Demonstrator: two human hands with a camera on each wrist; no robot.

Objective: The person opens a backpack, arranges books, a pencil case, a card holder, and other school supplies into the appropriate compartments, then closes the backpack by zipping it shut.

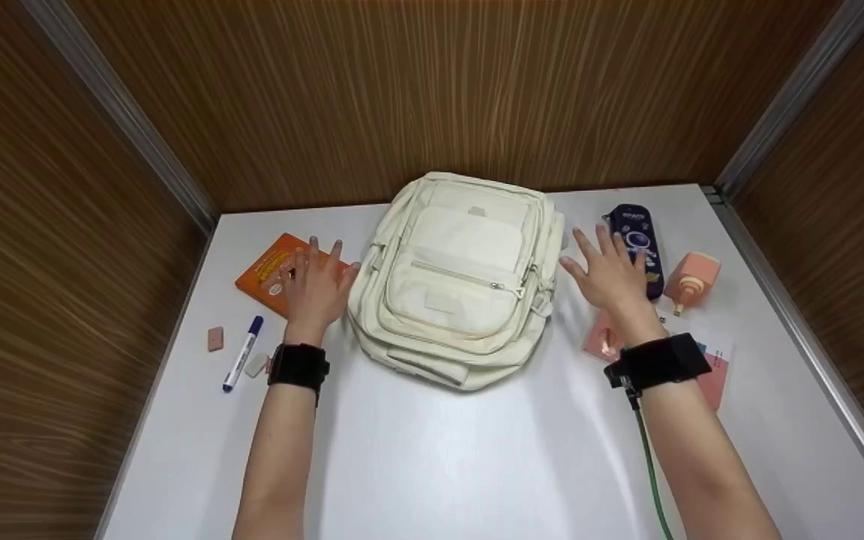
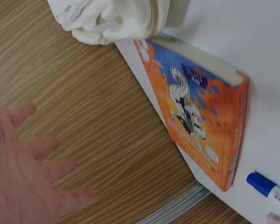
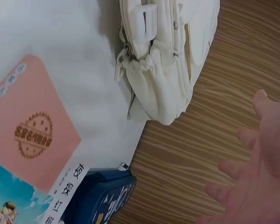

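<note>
A cream backpack [image 1: 462,300] lies front side up in the middle of the white table. To its left, my left hand [image 1: 316,292] is held with fingers spread and overlaps an orange book [image 1: 263,276] in the head view. The left wrist view shows that book's blue and orange cover [image 2: 191,107] apart from the fingers. On the other side of the bag my right hand [image 1: 612,277] has its fingers spread and holds nothing. It partly covers a dark blue pencil case [image 1: 631,217] and a pink-covered book [image 1: 601,337], whose cover [image 3: 42,112] shows in the right wrist view.
At the left lie a blue-capped marker [image 1: 243,354], a small pink block [image 1: 215,339] and a small white piece [image 1: 256,365]. A pink container with a nozzle [image 1: 694,277] is at the right. Wood-grain panels [image 1: 477,97] enclose the table's back and sides.
</note>
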